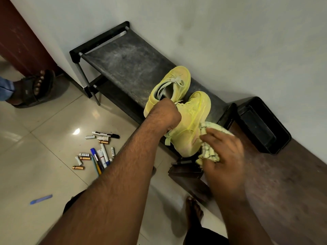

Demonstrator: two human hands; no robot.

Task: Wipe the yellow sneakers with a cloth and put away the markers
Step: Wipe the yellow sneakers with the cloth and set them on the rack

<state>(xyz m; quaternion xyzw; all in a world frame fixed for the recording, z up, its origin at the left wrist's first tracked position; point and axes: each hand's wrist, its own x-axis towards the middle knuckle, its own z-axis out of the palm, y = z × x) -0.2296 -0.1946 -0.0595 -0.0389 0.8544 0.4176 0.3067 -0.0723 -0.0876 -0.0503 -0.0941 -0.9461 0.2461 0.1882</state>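
Observation:
Two yellow sneakers are on the dusty black shoe rack (pixel 123 57). The far sneaker (pixel 175 82) lies on the rack top. My left hand (pixel 166 115) grips the near sneaker (pixel 191 124) at its opening and holds it tilted up. Against that sneaker's right side my right hand (pixel 223 152) holds a pale yellow cloth (pixel 210 152). Several markers (pixel 106 134) lie on the tiled floor to the left, mixed with batteries (pixel 77 167) and pens.
A black bin (pixel 263 126) stands on the brown wooden bench (pixel 283 183) at the right, against the wall. Another person's sandalled foot (pixel 33 87) is at the far left. My bare foot (pixel 193 213) stands below. A blue strip (pixel 41 199) lies on the floor.

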